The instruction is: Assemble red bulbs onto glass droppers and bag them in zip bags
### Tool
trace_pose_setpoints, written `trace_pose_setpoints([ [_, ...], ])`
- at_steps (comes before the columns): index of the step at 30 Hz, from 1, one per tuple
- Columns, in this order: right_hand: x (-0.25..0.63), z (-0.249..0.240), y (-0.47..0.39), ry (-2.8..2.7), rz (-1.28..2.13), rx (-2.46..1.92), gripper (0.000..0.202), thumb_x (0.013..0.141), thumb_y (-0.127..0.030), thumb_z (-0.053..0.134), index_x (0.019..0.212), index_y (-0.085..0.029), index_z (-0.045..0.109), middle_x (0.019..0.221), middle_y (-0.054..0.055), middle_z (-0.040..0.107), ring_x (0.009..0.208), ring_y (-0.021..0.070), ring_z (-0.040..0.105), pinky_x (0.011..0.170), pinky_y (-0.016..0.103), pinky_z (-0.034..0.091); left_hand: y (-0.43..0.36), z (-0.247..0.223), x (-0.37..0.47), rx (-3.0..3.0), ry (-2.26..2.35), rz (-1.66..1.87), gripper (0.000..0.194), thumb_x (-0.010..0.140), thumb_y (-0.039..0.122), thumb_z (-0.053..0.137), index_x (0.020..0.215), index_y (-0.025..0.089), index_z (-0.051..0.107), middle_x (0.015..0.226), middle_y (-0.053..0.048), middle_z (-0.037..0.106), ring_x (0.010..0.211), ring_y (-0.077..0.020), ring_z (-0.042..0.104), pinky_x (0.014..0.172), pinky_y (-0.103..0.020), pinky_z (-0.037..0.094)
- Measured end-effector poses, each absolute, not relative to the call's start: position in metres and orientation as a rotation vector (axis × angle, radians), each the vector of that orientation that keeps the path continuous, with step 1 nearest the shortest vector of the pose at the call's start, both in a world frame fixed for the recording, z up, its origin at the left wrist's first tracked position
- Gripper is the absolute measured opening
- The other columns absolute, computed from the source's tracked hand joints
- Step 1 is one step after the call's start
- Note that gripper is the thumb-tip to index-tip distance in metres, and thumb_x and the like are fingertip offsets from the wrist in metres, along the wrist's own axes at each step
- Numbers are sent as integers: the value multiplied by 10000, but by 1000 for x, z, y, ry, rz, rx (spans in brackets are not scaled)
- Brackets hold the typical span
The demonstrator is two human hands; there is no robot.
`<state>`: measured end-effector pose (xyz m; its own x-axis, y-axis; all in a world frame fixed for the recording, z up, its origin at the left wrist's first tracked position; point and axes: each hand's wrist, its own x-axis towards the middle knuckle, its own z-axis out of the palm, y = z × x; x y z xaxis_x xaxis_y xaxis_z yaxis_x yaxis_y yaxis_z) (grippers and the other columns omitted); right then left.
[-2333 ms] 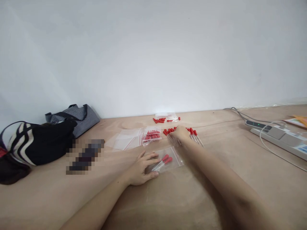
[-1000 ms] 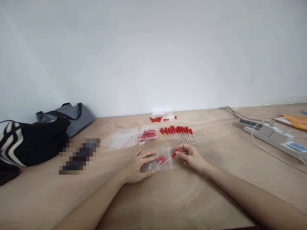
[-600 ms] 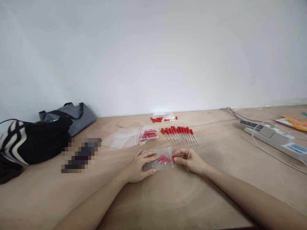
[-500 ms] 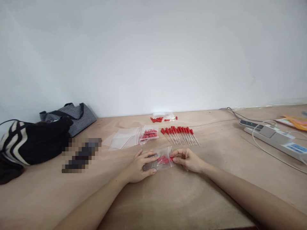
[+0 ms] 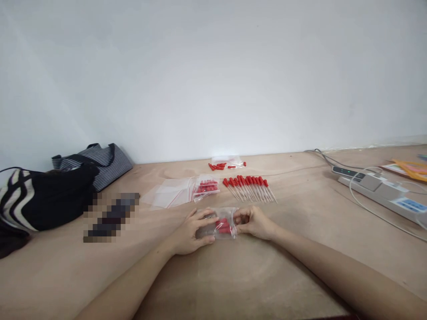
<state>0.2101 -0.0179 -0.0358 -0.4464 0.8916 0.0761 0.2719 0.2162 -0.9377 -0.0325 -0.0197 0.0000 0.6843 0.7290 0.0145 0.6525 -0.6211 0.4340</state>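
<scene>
A clear zip bag (image 5: 209, 230) lies on the table between my hands, with several red-topped droppers (image 5: 223, 226) inside it. My left hand (image 5: 192, 232) grips the bag's left part, fingers over the top and thumb along the near edge. At the right end, my right hand (image 5: 252, 223) has its fingers and thumb curled around the bag's mouth. Just beyond, a row of droppers with red rubber bulbs (image 5: 247, 181) and pale stems lies fanned out. A filled zip bag (image 5: 207, 189) with red bulbs showing sits to the left of that row.
Flat plastic bags (image 5: 171, 192) overlap left of the filled one. Loose red bulbs (image 5: 217, 166) lie near the wall beside a clear bag (image 5: 228, 159). A power strip (image 5: 383, 191) with cables is at right; a striped bag (image 5: 111, 166) and black cloth (image 5: 63, 195) at left.
The red dropper end that my right fingers pinched at the bag's mouth is now inside with the others. My right hand has shifted slightly left and its fingers are around the mouth.
</scene>
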Motion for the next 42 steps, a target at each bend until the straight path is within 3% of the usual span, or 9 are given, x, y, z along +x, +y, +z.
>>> trace_pose_setpoints([
  [4,212,-32,-19,-2040,1010,-1035,201,691,-380,627,775,-213,700,748,3,604,674,112,537,634,217,404,-14,6,-49,2482,1060,246,491,787,461,519,1243,297,443,1382,-40,336,1282,-255,252,1033,-455,236],
  [10,202,-32,-20,-1995,826,-1402,215,576,-400,697,643,-199,662,618,-18,602,543,96,511,477,192,321,-7,2,-53,2522,1082,162,439,787,449,523,1205,322,482,1366,-33,367,1274,-259,276,1049,-526,79],
  [15,193,-23,-27,-1990,587,-1627,258,538,-435,704,643,-213,624,588,-35,599,529,92,499,452,194,249,-8,-2,-49,2516,1100,176,452,792,454,513,1224,337,453,1368,-22,364,1275,-257,271,1045,-539,58],
  [20,215,-21,-10,-2125,953,-1363,247,614,-409,660,706,-180,642,596,-23,609,529,94,516,468,186,335,-9,0,-49,2540,1108,210,439,777,448,536,1192,308,501,1344,-42,395,1256,-265,297,1043,-510,136],
  [25,232,-6,23,-1827,537,-1778,149,708,-292,568,733,-169,649,715,21,657,664,129,589,580,202,405,-14,-3,-35,2557,1184,321,388,777,404,542,1145,282,551,1274,-63,454,1203,-272,364,1016,-503,214],
  [29,214,6,45,-1753,362,-1969,215,722,-354,529,796,-194,652,851,62,662,829,202,602,676,268,418,-19,-7,-25,2573,1235,368,398,769,407,547,1149,287,542,1245,-68,467,1187,-282,374,1000,-547,190],
  [33,189,7,60,-1729,273,-2130,281,702,-389,549,834,-157,637,896,123,647,864,253,603,690,314,428,-20,-6,-27,2587,1213,360,452,749,413,567,1171,257,522,1250,-89,454,1198,-288,355,996,-528,210],
  [42,181,5,69,-1737,227,-2232,338,723,-397,537,942,-148,601,1001,141,622,902,246,598,715,317,434,-17,-3,-33,2547,1158,344,390,776,387,541,1141,249,547,1214,-89,483,1174,-270,388,998,-517,199],
])
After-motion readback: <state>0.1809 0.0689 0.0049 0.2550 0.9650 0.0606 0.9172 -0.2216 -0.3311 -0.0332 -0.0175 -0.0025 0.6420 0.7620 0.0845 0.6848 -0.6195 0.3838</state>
